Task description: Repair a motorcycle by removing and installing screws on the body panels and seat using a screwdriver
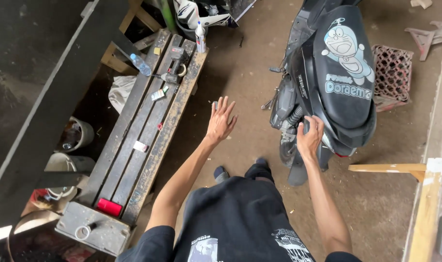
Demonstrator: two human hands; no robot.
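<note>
A black scooter (337,73) with a cartoon picture on its seat stands on the dirt floor ahead of me. My right hand (309,139) rests on the scooter's rear left side, fingers curled around a dark part there; what exactly it grips is hidden. My left hand (221,119) hovers in the air between the scooter and a long wooden bench (148,131), fingers spread, holding nothing.
On the bench lie a power drill (175,65), a white spray bottle (200,38), a plastic water bottle (141,64), small packets and a red reflector (108,207). A reddish crate (393,73) sits right of the scooter. Buckets (75,135) stand left of the bench. A wooden frame (425,204) is at right.
</note>
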